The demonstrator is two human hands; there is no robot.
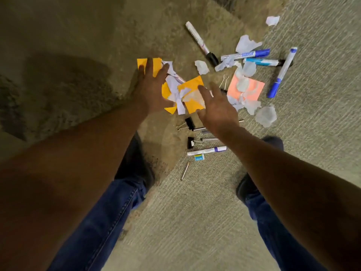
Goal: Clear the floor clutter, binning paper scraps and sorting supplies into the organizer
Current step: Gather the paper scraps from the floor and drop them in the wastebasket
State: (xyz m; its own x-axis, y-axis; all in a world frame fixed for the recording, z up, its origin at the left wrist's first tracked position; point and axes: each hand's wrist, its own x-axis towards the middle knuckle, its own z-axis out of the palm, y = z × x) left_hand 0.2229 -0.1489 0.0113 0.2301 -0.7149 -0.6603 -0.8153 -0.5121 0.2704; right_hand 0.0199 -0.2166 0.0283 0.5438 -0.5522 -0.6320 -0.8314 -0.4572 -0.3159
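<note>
Standing over the carpet [195, 222], you see your two jean-clad legs and dark shoes at the near edge of the view, with both bare forearms reaching forward and down.

Nearest your feet lies a thin pencil [185, 170], then a small teal-labelled eraser [199, 157] touching a white marker with a purple band [207, 150]. Just beyond these sit two black binder clips: the nearer clip [192, 142] and the farther clip [188, 124]. Thin dark pens beside them are partly hidden by your right wrist.

Your right hand [216, 109] is spread, fingers straight and apart, holding nothing. It hovers over the near edge of the paper pile. Your left hand [150, 89] is likewise spread and holds nothing; its fingers overlap an orange sticky note [141, 64]. Whether either hand touches the paper cannot be told.

Between the hands lies a second orange sticky note [192, 87] under torn white paper scraps [175, 81]. To the right of your right hand, a pink sticky note [254, 89] carries more white scraps, and a third binder clip [224, 83] stands just beside it. A loose scrap [266, 116] lies near the pink note's near corner.

Farther out, a blue-capped marker [282, 73] lies right of the pink note. Beyond the note, a light blue marker [261, 62] and a dark blue marker [246, 55] lie close together, with a black-capped white marker [201, 43] to their left. One isolated white scrap [272, 20] lies farthest away. The organizer and the bin are out of view.
</note>
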